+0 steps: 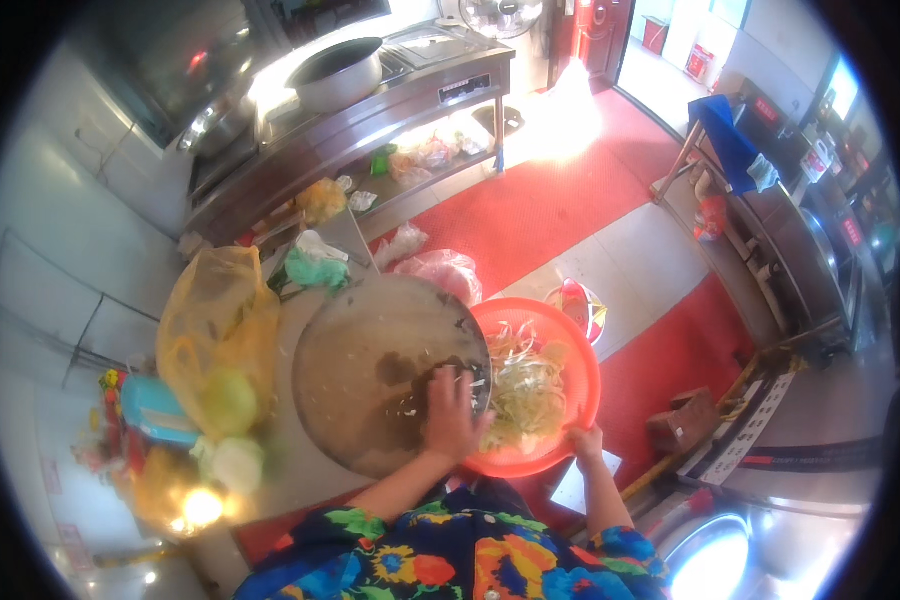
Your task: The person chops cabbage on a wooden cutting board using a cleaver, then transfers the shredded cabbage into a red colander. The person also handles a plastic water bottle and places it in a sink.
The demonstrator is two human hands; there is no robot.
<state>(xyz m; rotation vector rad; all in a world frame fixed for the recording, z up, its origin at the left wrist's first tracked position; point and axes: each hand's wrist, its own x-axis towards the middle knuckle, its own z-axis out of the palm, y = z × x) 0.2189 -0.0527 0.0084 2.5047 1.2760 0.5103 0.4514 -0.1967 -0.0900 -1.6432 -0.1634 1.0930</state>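
Observation:
A large round chopping board (pixel 375 352), wet in patches, lies before me on a pale worktop. My left hand (pixel 452 416) is flat with fingers spread near the board's right edge, beside a few pale shreds. An orange-red plastic colander (pixel 585 367) overlaps the view just right of the board; shredded pale green vegetable (pixel 529 397) fills its middle. My right hand (pixel 586 442) grips the colander's lower right rim.
On the left are a yellow plastic bag (pixel 217 315), pale green round vegetables (pixel 230 397) and a blue plastic container (pixel 157 409). A steel stove with a large pot (pixel 337 82) stands beyond. Red matting (pixel 495 217) covers part of the floor.

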